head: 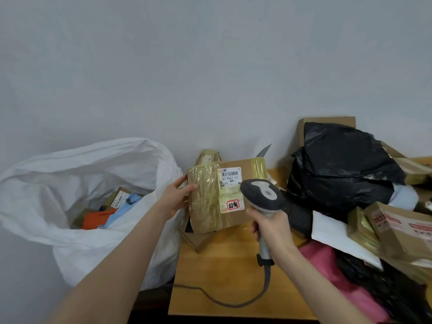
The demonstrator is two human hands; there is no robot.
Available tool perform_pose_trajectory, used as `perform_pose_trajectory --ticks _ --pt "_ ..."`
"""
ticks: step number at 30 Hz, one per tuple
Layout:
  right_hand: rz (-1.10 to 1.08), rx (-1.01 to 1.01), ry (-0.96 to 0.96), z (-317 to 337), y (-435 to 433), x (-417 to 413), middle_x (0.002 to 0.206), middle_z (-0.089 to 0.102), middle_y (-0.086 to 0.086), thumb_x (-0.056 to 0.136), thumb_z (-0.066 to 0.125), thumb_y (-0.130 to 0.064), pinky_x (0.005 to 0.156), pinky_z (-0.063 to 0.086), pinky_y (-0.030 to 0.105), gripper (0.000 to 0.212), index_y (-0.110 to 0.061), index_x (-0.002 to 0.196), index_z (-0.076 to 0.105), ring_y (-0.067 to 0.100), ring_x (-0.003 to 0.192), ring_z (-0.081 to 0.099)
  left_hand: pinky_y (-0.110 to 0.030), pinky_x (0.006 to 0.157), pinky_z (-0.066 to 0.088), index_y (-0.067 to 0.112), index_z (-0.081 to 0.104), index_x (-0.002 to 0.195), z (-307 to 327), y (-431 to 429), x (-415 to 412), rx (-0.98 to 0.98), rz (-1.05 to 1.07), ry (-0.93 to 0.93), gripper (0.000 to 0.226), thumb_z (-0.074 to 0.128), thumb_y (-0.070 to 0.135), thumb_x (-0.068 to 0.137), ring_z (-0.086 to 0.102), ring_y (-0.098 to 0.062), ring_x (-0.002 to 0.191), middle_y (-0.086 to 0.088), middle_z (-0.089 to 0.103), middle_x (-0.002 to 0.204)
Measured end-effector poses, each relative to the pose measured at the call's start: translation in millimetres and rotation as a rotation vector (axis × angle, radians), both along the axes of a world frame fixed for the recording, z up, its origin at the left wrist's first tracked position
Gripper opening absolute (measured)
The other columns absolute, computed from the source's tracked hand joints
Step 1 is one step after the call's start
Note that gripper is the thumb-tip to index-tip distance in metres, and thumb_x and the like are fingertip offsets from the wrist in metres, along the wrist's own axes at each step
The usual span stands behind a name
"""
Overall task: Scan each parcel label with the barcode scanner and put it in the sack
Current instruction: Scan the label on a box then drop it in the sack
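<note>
Left grip [174,198] holding parcel [208,209], right grip [271,228] round barcode scanner [263,195]

Brown parcel [224,197] with yellowish tape and white label [229,180]; grey scanner [261,195]; white sack [70,183]; black bag [343,164].

parcel [224,197] was brown cardboard, banded in glossy yellowish tape; the label [230,178] on it was matt white paper. scanner [261,195] just right of the parcel was matt dark- and light-grey plastic, with a smooth grey cable [233,302]. sack [70,183] left of the parcel looked like white woven plastic with a faint sheen. table [222,277] under the parcel had a smooth wood-look top. black bag [339,164] right of the parcel was crinkled glossy plastic.
</note>
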State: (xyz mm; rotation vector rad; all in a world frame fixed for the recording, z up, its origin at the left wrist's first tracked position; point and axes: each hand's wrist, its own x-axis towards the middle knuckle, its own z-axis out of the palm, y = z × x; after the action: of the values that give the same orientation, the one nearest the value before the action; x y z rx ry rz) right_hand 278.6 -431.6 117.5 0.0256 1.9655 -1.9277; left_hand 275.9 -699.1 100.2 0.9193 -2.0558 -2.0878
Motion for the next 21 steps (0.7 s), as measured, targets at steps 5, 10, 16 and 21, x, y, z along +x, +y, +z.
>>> perform_pose_trajectory --ticks 5,10,16,21 --pt "0.048 0.062 0.012 -0.1 -0.8 8.7 0.046 0.058 0.006 0.085 0.068 -0.013 0.057 0.043 0.034 0.035 -0.009 0.051 0.059 0.021 0.044 0.048 -0.035 0.073 0.054 0.027 0.042 0.143 -3.7 4.6 3.4 0.005 0.016 -0.003 0.065 0.068 0.012 0.086 0.066 -0.025 0.094 -0.004 0.068 0.106" --pt "0.053 0.099 0.017 -0.2 1.5 10.0 0.047 0.059 0.007 0.082 0.067 -0.013 0.058 0.044 0.034 0.038 -0.011 0.045 0.058 0.020 0.044 0.049 -0.035 0.074 0.054 0.027 0.043 0.144 -7.7 4.5 3.3 0.003 0.023 -0.012 0.064 0.068 0.014 0.087 0.066 -0.026 0.096 -0.005 0.067 0.111" --pt "0.064 0.112 0.020 1.4 5.1 9.1 0.047 0.058 0.008 0.080 0.066 -0.012 0.057 0.043 0.034 0.039 -0.013 0.042 0.057 0.019 0.043 0.048 -0.036 0.076 0.055 0.027 0.043 0.143 -11.6 5.5 2.0 -0.014 0.030 -0.016 0.061 0.066 0.015 0.088 0.066 -0.026 0.097 -0.006 0.066 0.113" --pt "0.063 0.093 0.024 1.3 5.9 8.9 0.047 0.056 0.009 0.080 0.066 -0.010 0.057 0.043 0.034 0.039 -0.012 0.042 0.055 0.020 0.043 0.047 -0.033 0.071 0.055 0.026 0.044 0.143 -10.7 7.6 0.7 -0.022 0.025 -0.017 0.061 0.066 0.015 0.088 0.066 -0.024 0.094 -0.006 0.066 0.114"
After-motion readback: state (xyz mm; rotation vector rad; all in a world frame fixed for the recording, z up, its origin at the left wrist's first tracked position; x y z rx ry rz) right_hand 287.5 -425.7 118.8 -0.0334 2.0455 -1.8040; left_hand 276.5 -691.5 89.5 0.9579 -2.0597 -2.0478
